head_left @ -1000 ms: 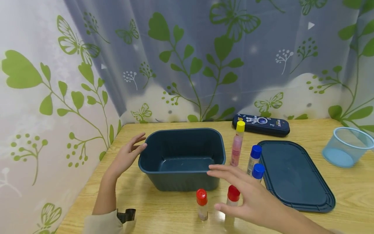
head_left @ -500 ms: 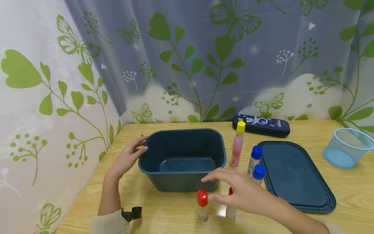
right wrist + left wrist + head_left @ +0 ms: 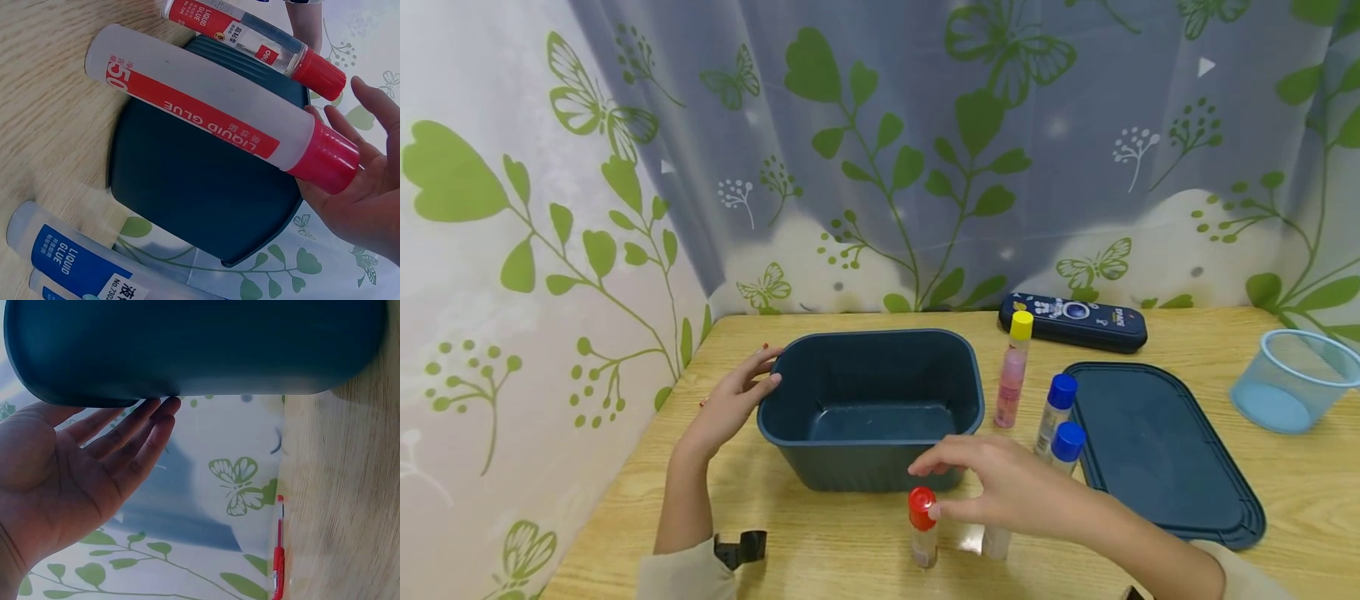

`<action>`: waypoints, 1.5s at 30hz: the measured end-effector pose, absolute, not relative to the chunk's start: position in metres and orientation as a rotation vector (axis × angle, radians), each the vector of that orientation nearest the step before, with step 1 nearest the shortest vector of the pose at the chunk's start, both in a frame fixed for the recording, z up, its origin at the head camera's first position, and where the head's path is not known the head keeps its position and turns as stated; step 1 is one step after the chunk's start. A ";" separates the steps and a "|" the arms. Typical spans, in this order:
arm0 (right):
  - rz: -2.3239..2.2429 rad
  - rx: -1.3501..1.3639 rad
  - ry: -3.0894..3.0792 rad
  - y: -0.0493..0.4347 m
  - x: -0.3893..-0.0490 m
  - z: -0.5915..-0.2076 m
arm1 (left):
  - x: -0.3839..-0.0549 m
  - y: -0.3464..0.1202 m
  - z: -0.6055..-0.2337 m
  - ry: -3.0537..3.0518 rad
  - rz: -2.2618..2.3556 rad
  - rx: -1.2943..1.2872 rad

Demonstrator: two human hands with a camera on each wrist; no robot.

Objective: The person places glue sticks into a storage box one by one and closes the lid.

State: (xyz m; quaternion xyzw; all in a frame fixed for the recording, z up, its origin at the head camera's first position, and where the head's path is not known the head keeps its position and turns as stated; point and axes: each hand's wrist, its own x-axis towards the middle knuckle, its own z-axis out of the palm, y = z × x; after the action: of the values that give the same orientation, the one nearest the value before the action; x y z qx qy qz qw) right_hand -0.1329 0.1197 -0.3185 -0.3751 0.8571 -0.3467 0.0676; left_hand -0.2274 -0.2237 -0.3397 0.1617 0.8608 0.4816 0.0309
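My left hand [image 3: 722, 412] rests against the left end of a dark teal plastic box [image 3: 865, 468], its fingers extended along the outer wall [image 3: 200, 350] in the left wrist view. My right hand [image 3: 1000, 479] hovers with bent, spread fingers over two upright red-capped liquid glue bottles. Its thumb is close to the cap of the left glue bottle [image 3: 922, 510]; in the right wrist view a small gap shows beside that bottle's cap [image 3: 322, 75]. The other, larger glue bottle [image 3: 206, 112] stands under the palm, its cap hidden in the head view.
Two blue-capped glue bottles [image 3: 1058, 404] and a pink bottle [image 3: 1011, 383] with a yellow cap stand right of the box. Beyond lie a teal lid [image 3: 1165, 450], a navy case [image 3: 1075, 323] and a light-blue mesh container [image 3: 1277, 404]. A red pen [image 3: 279, 562] lies left of the box.
My right hand has moved left and down, bringing its thumb close to the left red-capped glue bottle. My left hand has come in against the box.
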 end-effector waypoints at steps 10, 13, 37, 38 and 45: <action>-1.055 -1.233 2.507 0.114 -0.137 -0.322 | -0.227 -0.223 -0.339 2.628 1.512 0.502; -1.041 -1.253 2.507 0.113 -0.137 -0.322 | -0.227 -0.223 -0.338 2.618 1.527 0.507; -1.143 -1.173 2.625 0.113 -0.131 -0.285 | -0.229 -0.222 -0.339 2.660 1.509 0.506; -1.151 -1.172 2.638 0.113 -0.130 -0.281 | -0.229 -0.223 -0.339 2.658 1.510 0.502; -1.236 -1.154 2.648 0.113 -0.132 -0.254 | -0.227 -0.225 -0.339 2.632 1.525 0.484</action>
State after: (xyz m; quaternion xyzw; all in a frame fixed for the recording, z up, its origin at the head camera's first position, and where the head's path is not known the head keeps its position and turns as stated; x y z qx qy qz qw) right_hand -0.1317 0.1133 -0.2541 -0.3673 0.8428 -0.3934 -0.0002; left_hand -0.2267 -0.2246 -0.3388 0.1571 0.8541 0.4949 0.0308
